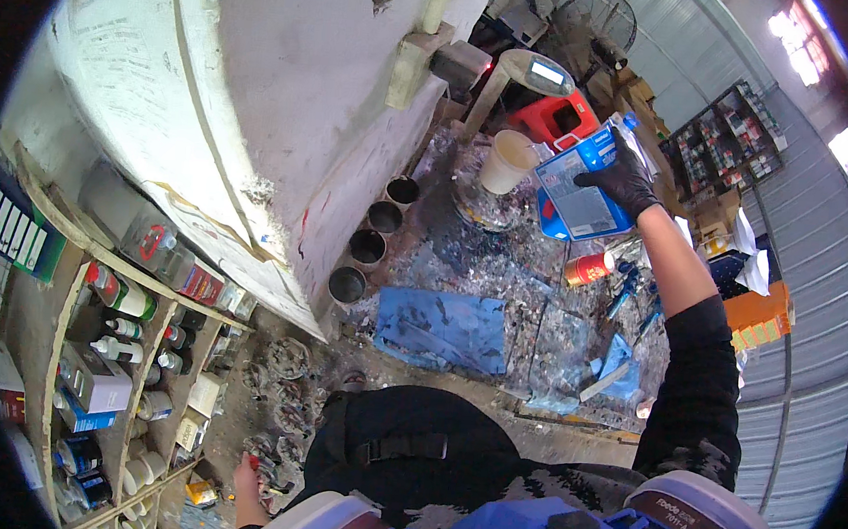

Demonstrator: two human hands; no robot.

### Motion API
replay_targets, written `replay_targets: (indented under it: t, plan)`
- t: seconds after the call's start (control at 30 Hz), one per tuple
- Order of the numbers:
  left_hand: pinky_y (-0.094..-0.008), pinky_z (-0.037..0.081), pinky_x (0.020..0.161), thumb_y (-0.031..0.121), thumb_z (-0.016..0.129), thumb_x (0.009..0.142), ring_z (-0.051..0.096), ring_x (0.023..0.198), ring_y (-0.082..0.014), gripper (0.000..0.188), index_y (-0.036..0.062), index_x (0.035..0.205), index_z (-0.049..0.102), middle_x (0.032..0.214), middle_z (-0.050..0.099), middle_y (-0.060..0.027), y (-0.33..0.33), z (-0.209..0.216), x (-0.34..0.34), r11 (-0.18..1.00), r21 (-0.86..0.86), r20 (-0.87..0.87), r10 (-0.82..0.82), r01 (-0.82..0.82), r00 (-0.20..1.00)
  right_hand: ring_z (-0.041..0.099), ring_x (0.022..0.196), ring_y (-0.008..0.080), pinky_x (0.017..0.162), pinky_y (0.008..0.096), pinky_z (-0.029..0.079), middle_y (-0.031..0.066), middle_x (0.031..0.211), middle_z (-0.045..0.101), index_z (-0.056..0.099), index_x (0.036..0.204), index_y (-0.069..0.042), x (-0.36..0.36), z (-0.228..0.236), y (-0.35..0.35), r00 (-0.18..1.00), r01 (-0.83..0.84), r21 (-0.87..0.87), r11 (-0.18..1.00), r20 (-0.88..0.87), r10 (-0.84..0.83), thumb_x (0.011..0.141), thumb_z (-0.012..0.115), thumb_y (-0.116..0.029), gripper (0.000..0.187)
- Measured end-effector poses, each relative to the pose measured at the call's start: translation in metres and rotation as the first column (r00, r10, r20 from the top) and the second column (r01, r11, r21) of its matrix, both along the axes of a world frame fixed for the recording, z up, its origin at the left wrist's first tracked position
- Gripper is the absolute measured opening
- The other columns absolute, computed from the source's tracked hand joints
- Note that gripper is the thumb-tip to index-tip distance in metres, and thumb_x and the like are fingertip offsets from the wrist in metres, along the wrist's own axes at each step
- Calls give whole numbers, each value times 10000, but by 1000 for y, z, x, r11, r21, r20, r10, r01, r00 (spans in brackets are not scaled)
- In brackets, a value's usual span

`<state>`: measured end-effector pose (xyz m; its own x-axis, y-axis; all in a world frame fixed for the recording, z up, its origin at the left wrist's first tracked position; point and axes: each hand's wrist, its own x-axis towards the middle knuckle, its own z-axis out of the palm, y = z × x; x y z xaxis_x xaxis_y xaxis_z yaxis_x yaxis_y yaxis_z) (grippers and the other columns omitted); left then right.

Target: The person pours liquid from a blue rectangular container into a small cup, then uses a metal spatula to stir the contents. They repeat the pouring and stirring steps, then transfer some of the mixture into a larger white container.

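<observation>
My right hand (622, 183), in a black glove, is closed round a blue rectangular can (576, 198) with a pale label. The can is held tilted above the bench, its top end close to a whitish plastic bucket (506, 164). Whether liquid flows between them I cannot tell. The bucket stands in front of a scale with a lit display (547, 73). Low at the left, beside my body, my left hand (247, 484) is partly visible, its fingers closed round a small red thing (253, 462) too small to name.
A paint-stained bench (529, 306) carries a blue sheet (439, 329), a red paper cup (589, 268) and blue spray guns (623, 290). Dark round cups (367, 248) line the white wall. A red jerrycan (558, 119) is behind the bucket. Shelves (131, 308) of bottles and cans stand left.
</observation>
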<state>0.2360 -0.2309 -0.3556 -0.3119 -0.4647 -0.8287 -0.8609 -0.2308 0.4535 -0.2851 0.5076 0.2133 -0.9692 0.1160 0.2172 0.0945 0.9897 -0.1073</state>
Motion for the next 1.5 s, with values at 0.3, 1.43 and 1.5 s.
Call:
replay_targets:
  t: [0.3,1.43,1.5]
  plan:
    - [-358,378,386,600,562,1038,473,426,-199,538,106,828,605,599,505,-38,0,15,-18,996,3,-9,85,-85,996,582,1376,413,1158,476,465,269,1509,571,288,1664,-42,4,-7,5,999,12,-50,999,-32,-14,545,983,-523,1402]
    - [-366,395,382,592,593,1025,495,428,-199,531,84,869,588,609,544,-46,65,9,49,993,-11,56,118,-118,991,568,1392,406,1172,472,456,265,1509,573,302,1652,-26,-2,-7,24,1000,-5,-203,979,25,10,566,978,-548,1382]
    - [-380,404,384,599,596,1020,502,431,-213,551,73,857,592,609,543,-55,67,11,57,994,-25,58,111,-109,992,567,1394,405,1173,472,455,264,1510,572,313,1645,-21,-2,-6,25,1000,-16,-177,984,0,16,566,976,-552,1373]
